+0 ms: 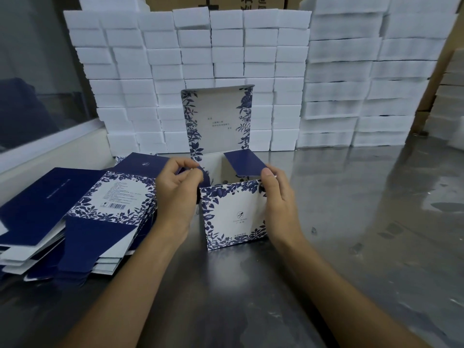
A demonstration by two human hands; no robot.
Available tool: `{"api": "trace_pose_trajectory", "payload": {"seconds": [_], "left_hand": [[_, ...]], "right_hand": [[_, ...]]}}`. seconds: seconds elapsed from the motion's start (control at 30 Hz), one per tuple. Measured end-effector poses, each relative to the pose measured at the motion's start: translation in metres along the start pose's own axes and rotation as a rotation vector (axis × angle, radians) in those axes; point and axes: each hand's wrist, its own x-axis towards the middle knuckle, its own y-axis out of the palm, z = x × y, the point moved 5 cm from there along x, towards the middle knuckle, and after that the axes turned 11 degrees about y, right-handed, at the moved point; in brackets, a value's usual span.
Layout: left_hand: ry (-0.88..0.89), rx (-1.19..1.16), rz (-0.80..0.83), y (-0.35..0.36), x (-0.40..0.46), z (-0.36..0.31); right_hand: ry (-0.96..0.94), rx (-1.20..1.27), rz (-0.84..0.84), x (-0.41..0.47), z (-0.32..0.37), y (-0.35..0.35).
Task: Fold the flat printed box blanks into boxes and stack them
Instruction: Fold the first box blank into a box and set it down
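At centre of the tabletop (351, 222) a half-folded box (232, 214) is stood upright, lid raised. Its nine o'clock flap is pinched by the left hand (177, 189); its three o'clock flap (244, 163) is gripped by the right hand (276, 197). Flat blanks (75, 217) are piled at nine o'clock.

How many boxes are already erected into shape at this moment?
1: the open box at table centre, lid standing up, left hand and right hand pinching its side flaps. The pile of blanks left is flat.
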Motion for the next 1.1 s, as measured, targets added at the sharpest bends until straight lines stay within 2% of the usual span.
{"api": "trace_pose_trajectory", "payload": {"seconds": [0.17, 0.43, 0.67, 0.83, 1.1], "left_hand": [[0.03, 0.052, 0.066, 0.001, -0.003, 0.007], [0.132, 0.158, 0.07, 0.0, 0.003, 0.011], [-0.006, 0.056, 0.128, -0.001, 0.005, 0.025], [0.051, 0.083, 0.141, -0.001, 0.007, 0.024], [0.202, 0.288, 0.139, -0.001, 0.006, 0.02]], "right_hand": [[0.034, 0.016, -0.004, 0.002, -0.001, -0.001], [0.023, 0.003, -0.006, -0.001, 0.001, 0.0], [0.046, 0.018, -0.008, -0.001, 0.0, -0.001], [0.056, 0.011, -0.009, -0.002, 0.0, -0.001], [0.107, -0.079, -0.035, -0.001, -0.004, -0.004]]}}
